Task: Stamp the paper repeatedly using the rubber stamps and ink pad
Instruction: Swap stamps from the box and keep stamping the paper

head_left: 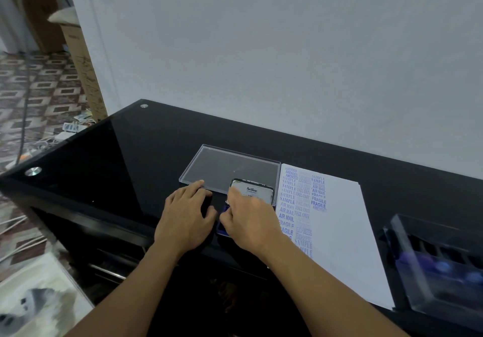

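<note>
Black glass desk (146, 153), ink pad (251, 189) near its front edge, just left of the stamped paper (339, 232).
At the pad's left side the right hand (251, 221) curls round it, forefinger on its raised lid; the left hand (185, 213) lies flat beside it, fingers relaxed.

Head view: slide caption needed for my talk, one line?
Right hand holds the Artline ink pad lid raised, left hand rests beside it, blue-stamped paper alongside.

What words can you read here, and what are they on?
"Artline": ink pad lid; the smaller print under it is too blurred.
"AMENDED": stamped in blue on the paper.
"SAMPLE": paper.
"AIR MAIL": paper.
"FAX OUT": paper.
"FRAGILE": paper.
"EXPRESS": paper, faint.
</note>
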Motion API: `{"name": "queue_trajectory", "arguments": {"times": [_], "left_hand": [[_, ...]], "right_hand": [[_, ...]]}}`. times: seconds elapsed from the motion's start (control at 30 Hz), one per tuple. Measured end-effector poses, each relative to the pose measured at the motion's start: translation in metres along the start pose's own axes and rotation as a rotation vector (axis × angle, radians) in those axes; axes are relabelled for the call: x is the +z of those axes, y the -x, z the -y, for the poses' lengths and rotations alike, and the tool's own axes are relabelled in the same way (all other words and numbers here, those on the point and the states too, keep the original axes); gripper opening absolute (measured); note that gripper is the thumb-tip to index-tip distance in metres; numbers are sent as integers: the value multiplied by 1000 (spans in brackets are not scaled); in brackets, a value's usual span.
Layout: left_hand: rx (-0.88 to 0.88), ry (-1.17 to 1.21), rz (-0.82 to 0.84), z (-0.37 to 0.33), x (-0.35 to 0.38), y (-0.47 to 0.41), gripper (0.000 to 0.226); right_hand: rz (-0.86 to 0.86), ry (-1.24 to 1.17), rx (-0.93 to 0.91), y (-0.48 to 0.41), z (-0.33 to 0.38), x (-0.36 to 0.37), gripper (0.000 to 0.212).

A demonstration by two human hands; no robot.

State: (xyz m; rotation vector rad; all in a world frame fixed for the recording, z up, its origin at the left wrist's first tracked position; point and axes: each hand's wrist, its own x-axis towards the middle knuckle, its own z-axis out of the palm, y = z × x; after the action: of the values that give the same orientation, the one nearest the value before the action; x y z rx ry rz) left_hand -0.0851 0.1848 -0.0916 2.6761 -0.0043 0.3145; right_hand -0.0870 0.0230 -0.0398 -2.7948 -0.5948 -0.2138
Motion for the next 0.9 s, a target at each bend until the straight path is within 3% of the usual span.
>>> {"name": "queue_trajectory", "arguments": {"times": [0.43, 0.73, 0.9], "left_hand": [[-16, 29, -3, -4, -1, 1, 38], [-134, 313, -57, -12, -14, -6, 22], [-101, 375, -91, -39, -23, -19, 20]], "right_hand": [[-7, -25, -10, 0, -3, 1, 12], [47, -75, 17, -2, -3, -8, 14], [-72, -198, 133, -3, -20, -26, 19]]}}
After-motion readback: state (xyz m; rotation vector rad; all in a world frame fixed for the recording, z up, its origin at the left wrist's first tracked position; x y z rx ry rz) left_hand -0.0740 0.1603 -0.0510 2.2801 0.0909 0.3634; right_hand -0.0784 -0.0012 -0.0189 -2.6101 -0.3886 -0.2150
